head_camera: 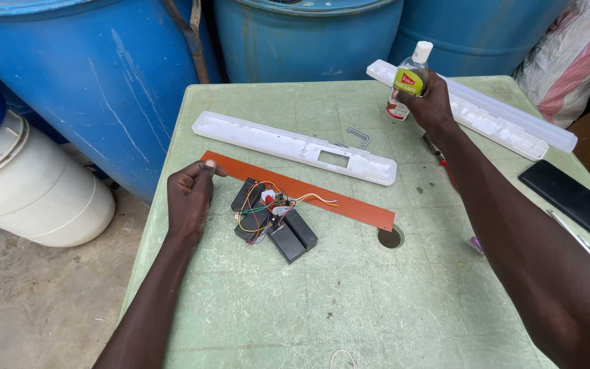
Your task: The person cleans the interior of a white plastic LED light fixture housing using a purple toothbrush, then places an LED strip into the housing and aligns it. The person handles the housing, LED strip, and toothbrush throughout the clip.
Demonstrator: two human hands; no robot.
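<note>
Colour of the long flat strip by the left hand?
Orange-brown strip, plain, no pattern. Head view shows it best, lying on the green table.

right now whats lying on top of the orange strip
Coloured wires from the black battery blocks cross over the orange strip, and the left hand pinches its near end. The strip under the wires and fingertips is hidden.

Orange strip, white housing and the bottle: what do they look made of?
Orange strip, pinched at its end by the left hand: thin, flat, matte, possibly a bare circuit board or laminate. White housing: moulded plastic, with ribs and a cut-out window, dull finish. Bottle in the right hand: clear glossy plastic, white cap.
</note>
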